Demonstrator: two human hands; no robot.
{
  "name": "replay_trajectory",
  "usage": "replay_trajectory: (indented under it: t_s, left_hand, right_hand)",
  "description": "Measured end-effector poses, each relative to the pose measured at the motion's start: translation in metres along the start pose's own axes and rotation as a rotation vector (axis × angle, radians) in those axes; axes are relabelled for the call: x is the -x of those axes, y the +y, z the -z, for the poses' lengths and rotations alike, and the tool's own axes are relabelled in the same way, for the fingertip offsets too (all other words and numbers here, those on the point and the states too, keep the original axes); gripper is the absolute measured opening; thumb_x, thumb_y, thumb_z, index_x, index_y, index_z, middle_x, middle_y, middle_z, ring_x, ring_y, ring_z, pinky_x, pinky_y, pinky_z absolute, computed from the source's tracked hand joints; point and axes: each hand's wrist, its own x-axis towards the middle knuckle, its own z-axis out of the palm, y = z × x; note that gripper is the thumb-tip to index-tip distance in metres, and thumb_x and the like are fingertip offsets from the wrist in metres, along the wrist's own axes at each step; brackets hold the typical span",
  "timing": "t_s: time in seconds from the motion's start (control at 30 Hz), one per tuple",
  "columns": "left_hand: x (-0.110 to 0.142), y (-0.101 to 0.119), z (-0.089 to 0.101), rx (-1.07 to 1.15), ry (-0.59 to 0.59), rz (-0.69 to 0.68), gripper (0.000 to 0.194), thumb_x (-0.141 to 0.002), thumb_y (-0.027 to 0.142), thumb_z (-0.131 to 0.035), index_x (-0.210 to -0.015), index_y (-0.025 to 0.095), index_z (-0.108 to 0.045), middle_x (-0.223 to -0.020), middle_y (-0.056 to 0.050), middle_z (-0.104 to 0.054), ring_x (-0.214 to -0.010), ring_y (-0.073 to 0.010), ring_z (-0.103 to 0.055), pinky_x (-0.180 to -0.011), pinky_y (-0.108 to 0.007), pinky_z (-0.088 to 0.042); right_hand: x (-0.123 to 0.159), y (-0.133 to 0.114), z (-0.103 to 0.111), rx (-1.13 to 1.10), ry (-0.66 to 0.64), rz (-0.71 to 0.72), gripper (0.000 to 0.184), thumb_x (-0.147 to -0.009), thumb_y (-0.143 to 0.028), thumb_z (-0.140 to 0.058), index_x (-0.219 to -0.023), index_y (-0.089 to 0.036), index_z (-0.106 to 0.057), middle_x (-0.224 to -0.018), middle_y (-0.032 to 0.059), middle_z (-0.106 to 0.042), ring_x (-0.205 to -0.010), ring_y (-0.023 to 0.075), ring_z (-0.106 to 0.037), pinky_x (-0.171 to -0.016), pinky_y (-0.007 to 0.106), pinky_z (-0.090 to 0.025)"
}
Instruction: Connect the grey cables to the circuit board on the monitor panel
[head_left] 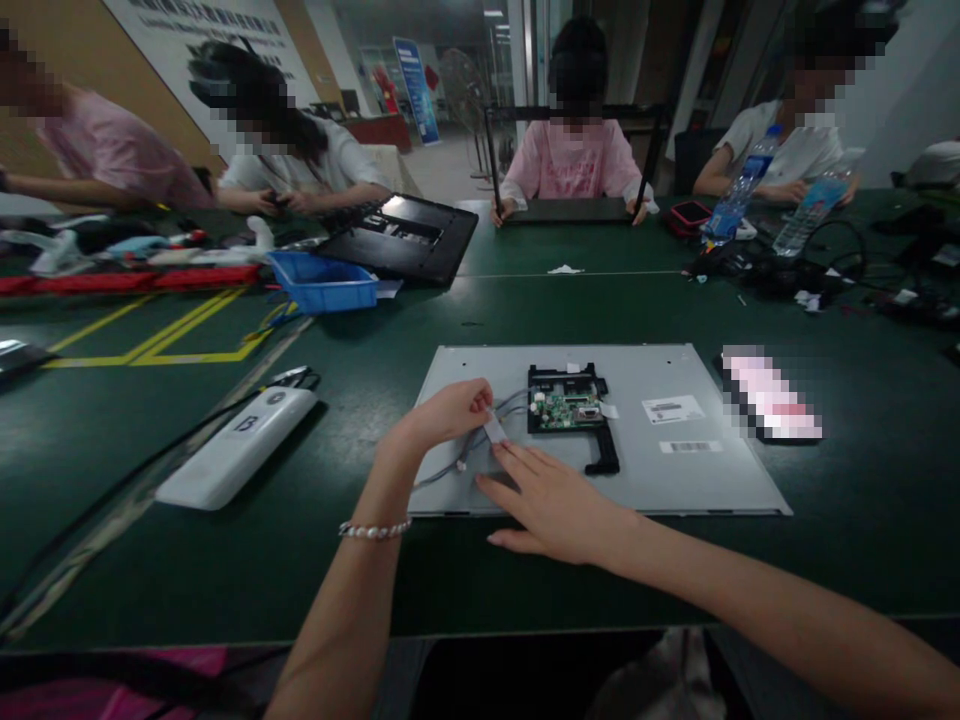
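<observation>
A flat grey metal panel [720, 480] lies on the green table in front of me. Mounted at its middle is a green circuit board [566, 405] in a black plastic frame [606, 450]. Grey cables [461, 462] run from the board toward the panel's left edge. My left hand [457, 408] is closed, pinching the upper end of a whitish strip of tape [495, 428] over the cables. Fingers outstretched, my right hand [551, 500] rests low on the panel, its fingertips at the strip's lower end. White labels [673, 409] are stuck on the panel's right side.
A white power bank [240, 445] with a cable lies to the left, a phone [772, 395] to the right. Farther back are a blue bin [322, 283], a black casing [405, 235], plastic bottles [739, 190] and tangled black cables [787, 275]. Several people sit across the table.
</observation>
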Motion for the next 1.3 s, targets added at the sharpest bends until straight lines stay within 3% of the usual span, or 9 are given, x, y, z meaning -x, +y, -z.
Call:
replay_trajectory:
  t_s: [0.23,0.5,0.77,1.3]
  left_hand:
    - [-0.0003,0.0010,0.0002,-0.023,0.016,0.005,0.021,-0.071,0.022,-0.046,-0.087,0.014,-0.056,-0.083,-0.007,-0.064,-0.075,-0.0176,-0.059,-0.069,-0.027,-0.044]
    - [0.0012,0.0016,0.0003,0.020,-0.013,-0.017,0.019,-0.070,0.026,-0.047,-0.085,0.016,-0.053,-0.078,-0.004,-0.061,-0.072,-0.0167,-0.057,-0.066,-0.027,-0.044]
    - [0.0053,-0.0002,0.0011,0.004,-0.052,-0.061,0.043,-0.063,0.038,-0.060,-0.097,0.014,-0.051,-0.092,-0.007,-0.057,-0.081,-0.0194,-0.053,-0.071,-0.029,-0.043]
    - [-0.0004,0.0001,0.0036,0.015,-0.032,-0.028,0.023,-0.069,0.022,-0.046,-0.089,0.014,-0.057,-0.085,-0.006,-0.063,-0.074,-0.0169,-0.057,-0.067,-0.027,-0.042]
  right_hand:
    - [-0.0016,-0.0009,-0.0018,0.051,0.055,-0.006,0.046,-0.092,-0.042,-0.042,-0.124,-0.010,-0.047,-0.134,0.0225,-0.043,-0.128,0.0299,-0.038,-0.103,0.041,-0.035]
    - [-0.0032,-0.0007,0.0001,0.076,0.078,-0.010,0.033,-0.092,-0.035,-0.042,-0.110,-0.010,-0.054,-0.122,0.0184,-0.054,-0.119,0.0266,-0.048,-0.096,0.037,-0.041]
    - [-0.0031,0.0004,0.0034,0.070,0.081,-0.010,0.024,-0.091,-0.030,-0.045,-0.103,-0.011,-0.055,-0.116,0.0163,-0.058,-0.112,0.0245,-0.052,-0.090,0.036,-0.045]
    - [-0.0025,-0.0033,0.0078,0.070,0.080,-0.023,0.019,-0.091,-0.024,-0.044,-0.097,-0.011,-0.057,-0.112,0.0173,-0.060,-0.104,0.0231,-0.056,-0.085,0.036,-0.046]
